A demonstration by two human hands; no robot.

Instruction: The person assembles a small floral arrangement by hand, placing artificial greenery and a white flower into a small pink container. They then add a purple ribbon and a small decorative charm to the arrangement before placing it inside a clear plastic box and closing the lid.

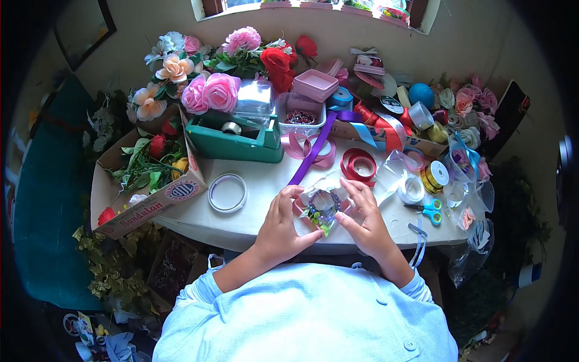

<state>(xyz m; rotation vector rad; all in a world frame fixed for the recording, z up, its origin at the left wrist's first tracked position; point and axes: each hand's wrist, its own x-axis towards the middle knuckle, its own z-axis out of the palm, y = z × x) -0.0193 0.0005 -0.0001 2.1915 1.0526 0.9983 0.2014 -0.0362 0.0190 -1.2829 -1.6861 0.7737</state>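
Between my hands, at the table's front edge, is a small pink box [298,209] with crumpled clear plastic in and above it. Inside it stands a ring of dark purple beads [324,202], seemingly a bracelet. Bright green artificial leaves [326,226] show at its near side. My left hand [281,222] holds the box from the left, its thumb by the leaves and its fingertips at the far left corner. From the right, my right hand [367,218] has its thumb close to the beads and its fingers along the far plastic. The box's underside is hidden.
Left stands a carton [149,208] of artificial roses, near a white tape roll [227,193] and a green tape dispenser [235,140]. Purple ribbon [312,154] and a red ribbon roll [358,165] lie beyond my hands. Blue-handled scissors [432,211] lie right.
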